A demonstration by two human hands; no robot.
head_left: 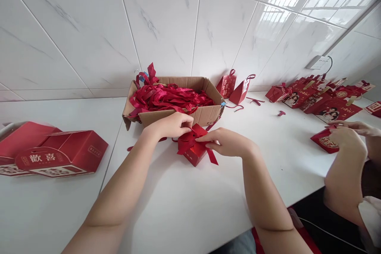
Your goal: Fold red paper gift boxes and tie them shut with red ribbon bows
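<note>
A small red gift box [193,159] stands on the white table in front of me, with a red ribbon [213,158] across its top in what looks like a bow. My left hand [172,125] is at the box's far left side, thumb and fingertips pinched on the ribbon. From the right, my right hand [228,141] pinches the ribbon near the middle of the top; one ribbon tail hangs below its fingers. Just behind the box is an open cardboard carton [178,117] heaped with loose red ribbons [175,97].
Large red boxes [65,152] lie at the left. Two small tapered red boxes [238,93] stand against the tiled wall. Several red gift boxes [336,109] crowd the right back. Beside me, a co-worker's hands [348,135] handle another red box [324,141].
</note>
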